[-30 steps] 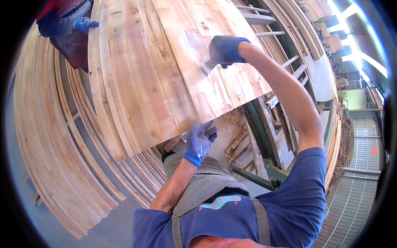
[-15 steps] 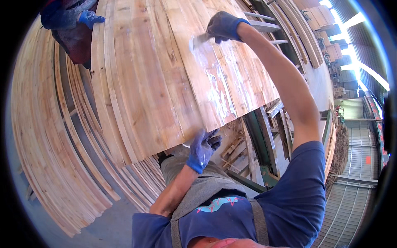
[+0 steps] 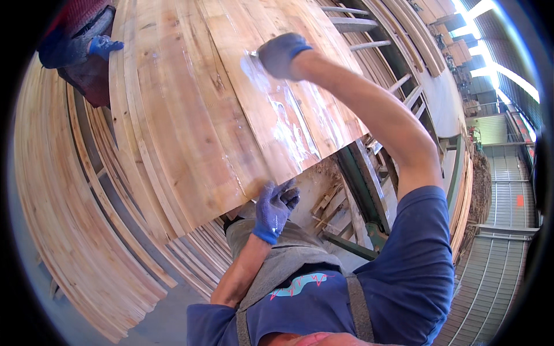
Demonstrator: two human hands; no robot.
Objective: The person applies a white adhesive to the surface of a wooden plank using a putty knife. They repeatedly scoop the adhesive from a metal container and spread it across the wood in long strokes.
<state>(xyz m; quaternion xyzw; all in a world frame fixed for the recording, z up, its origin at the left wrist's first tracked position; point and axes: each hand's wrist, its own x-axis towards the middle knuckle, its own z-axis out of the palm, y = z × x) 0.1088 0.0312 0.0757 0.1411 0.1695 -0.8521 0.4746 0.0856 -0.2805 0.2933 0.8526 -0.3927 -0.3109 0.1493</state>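
Observation:
A wide wooden panel (image 3: 173, 115) of joined boards spreads before me. Its right part carries wet, whitish, glossy smears (image 3: 288, 130). My right hand (image 3: 283, 55), in a blue work glove, is closed on a scraper (image 3: 252, 53) at the far end of the smears. Only the scraper's tip shows beyond the fist. At the panel's near edge is my left hand (image 3: 273, 209), also gloved, with loosely bent fingers apart. I see nothing in its fingers, though its far side is hidden.
At the upper left, another person's blue-gloved hand (image 3: 105, 46) rests by the panel's far left edge. Long wooden strips (image 3: 63, 190) lie lower on the left. A green metal frame (image 3: 360, 187) and wood scraps (image 3: 329, 202) are below the panel's right side. Metal bars (image 3: 352, 24) extend at its right edge.
My right hand has moved left and nearer to me with the scraper, its wrist turned so the blade is mostly hidden. My left hand stays at the panel edge. The view has shifted slightly.

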